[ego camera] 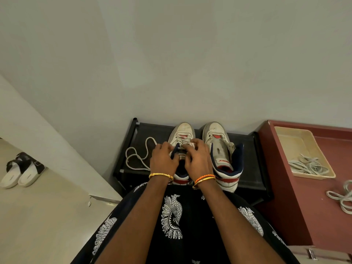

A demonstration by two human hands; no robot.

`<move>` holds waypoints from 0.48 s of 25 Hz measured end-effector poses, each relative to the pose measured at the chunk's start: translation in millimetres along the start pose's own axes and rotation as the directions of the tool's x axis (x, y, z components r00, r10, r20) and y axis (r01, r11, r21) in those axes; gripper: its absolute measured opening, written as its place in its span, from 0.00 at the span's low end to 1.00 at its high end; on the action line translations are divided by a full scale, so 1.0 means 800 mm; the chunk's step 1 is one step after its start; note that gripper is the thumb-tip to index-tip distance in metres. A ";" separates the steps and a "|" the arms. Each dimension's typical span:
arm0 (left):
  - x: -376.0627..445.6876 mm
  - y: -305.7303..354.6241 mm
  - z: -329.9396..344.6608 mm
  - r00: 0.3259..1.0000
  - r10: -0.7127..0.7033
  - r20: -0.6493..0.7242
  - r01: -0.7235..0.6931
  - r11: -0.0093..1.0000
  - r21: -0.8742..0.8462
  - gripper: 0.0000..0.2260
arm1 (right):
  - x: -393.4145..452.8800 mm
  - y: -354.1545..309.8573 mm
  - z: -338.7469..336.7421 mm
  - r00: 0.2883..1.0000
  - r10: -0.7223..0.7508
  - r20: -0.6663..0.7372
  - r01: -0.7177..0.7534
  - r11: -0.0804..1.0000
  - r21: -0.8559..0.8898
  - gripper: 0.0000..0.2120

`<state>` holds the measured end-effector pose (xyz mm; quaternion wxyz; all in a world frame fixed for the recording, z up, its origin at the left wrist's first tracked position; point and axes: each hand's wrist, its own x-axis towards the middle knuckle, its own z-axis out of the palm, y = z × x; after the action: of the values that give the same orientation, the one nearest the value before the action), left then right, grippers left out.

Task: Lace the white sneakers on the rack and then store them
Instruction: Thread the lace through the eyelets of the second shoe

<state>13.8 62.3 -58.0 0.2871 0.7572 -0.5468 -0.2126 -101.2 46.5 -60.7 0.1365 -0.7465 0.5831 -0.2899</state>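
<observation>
Two white sneakers with red and navy trim stand side by side on a black rack (249, 168), toes toward the wall. The left sneaker (182, 132) has lace through its lower eyelets. My left hand (164, 159) and my right hand (198, 157) rest over its tongue, fingers pinched at the lace by the eyelets. The loose end of the white lace (136, 157) trails in loops across the rack to the left. The right sneaker (219, 147) has no lace and its tongue hangs open.
A cream tray (282, 139) holding several spare white laces sits on a maroon cabinet at the right, with another lace (342, 199) loose beside it. A pair of black-and-white slides (21, 170) lies on the floor at the left. A wall stands right behind the rack.
</observation>
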 end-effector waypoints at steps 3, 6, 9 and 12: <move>0.007 0.003 0.004 0.999 0.010 -0.042 -0.010 1.000 0.009 0.09 | 0.014 -0.010 0.004 0.996 -0.016 0.093 0.039 0.967 -0.251 0.10; 0.006 0.008 0.007 0.997 -0.004 -0.073 0.007 0.999 0.040 0.10 | 0.028 -0.011 0.004 0.993 0.005 0.117 0.027 0.962 -0.272 0.09; 0.003 0.007 0.007 0.996 -0.002 -0.088 0.008 0.998 0.063 0.10 | 0.027 -0.009 0.006 0.995 -0.077 0.065 0.094 0.947 -0.308 0.06; 0.000 0.008 0.004 0.994 -0.002 -0.105 0.010 0.997 0.077 0.10 | 0.050 0.000 -0.006 0.999 -0.017 0.051 0.030 0.965 -0.262 0.06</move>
<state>7.5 59.9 -55.9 0.2852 0.7795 -0.5366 -0.1521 -97.8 9.1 -45.8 0.0470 -0.7717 0.6040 -0.1934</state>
